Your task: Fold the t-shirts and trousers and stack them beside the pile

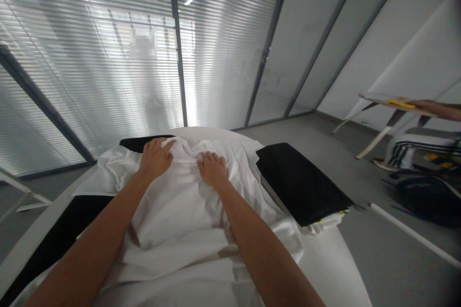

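Observation:
A large white cloth (180, 206) lies rumpled in front of me, with folds and creases across its width. At its far side, my left hand (155, 159) rests palm down on the fabric, fingers spread and thumb apart. My right hand (212, 169) lies on the cloth a little to the right, its fingers stretched out over a wrinkled part. Neither hand visibly grips the fabric. The cloth covers much of a white rounded table (334, 259), and black material (147, 143) shows beneath it beyond my left hand.
On the table's right side lies a folded black cloth (302, 182) over pale material. More black fabric (68, 230) shows at the left. Glass panels with blinds (223, 72) stand behind. At the right, another person's arm (437, 108) reaches over a second table (378, 98); a dark bag (428, 196) is below.

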Demonstrator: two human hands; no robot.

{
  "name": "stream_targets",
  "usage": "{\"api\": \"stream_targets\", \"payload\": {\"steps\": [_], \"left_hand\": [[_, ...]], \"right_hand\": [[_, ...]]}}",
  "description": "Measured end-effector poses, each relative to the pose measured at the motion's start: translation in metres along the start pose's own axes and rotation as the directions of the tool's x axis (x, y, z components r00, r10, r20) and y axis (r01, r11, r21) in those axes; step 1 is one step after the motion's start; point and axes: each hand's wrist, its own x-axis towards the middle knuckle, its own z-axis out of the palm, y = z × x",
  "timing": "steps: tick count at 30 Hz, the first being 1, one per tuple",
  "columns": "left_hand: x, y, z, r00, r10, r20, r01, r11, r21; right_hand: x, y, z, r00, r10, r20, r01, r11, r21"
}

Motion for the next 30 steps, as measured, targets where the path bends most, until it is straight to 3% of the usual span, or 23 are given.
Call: {"api": "stream_targets", "payload": {"steps": [2,4,13,20,24,27,30], "left_hand": [[-0.009,0.003,0.005,0.993,0.087,0.086,-0.085,0.996,-0.029],[-0.015,0.003,0.012,0.986,0.096,0.139,-0.089,0.995,-0.052],[-0.018,0.005,0.016,0.992,0.036,0.12,-0.033,0.999,-0.023],[-0.022,0.007,0.021,0.998,0.034,0.046,-0.034,0.999,0.002],[-0.021,0.003,0.019,0.999,0.049,0.021,-0.048,0.998,-0.041],[-0.016,-0.008,0.008,1.0,0.021,-0.007,-0.022,0.996,-0.086],[-0.009,-0.034,-0.008,0.995,-0.094,-0.018,0.092,0.991,-0.101]], "right_hand": [[-0.001,0.001,-0.003,1.0,0.013,-0.012,-0.014,1.0,-0.004],[-0.001,0.001,-0.006,0.999,0.049,-0.014,-0.05,0.999,-0.005],[0.002,-0.001,-0.015,0.972,0.227,-0.061,-0.228,0.973,-0.012],[0.001,0.007,-0.005,0.998,0.064,-0.016,-0.065,0.998,-0.024],[0.004,0.01,0.001,0.998,0.069,0.012,-0.069,0.996,-0.051],[0.005,0.011,0.003,0.998,0.069,-0.001,-0.069,0.996,-0.056],[0.004,0.01,0.003,0.998,0.068,0.0,-0.067,0.996,-0.059]]}}
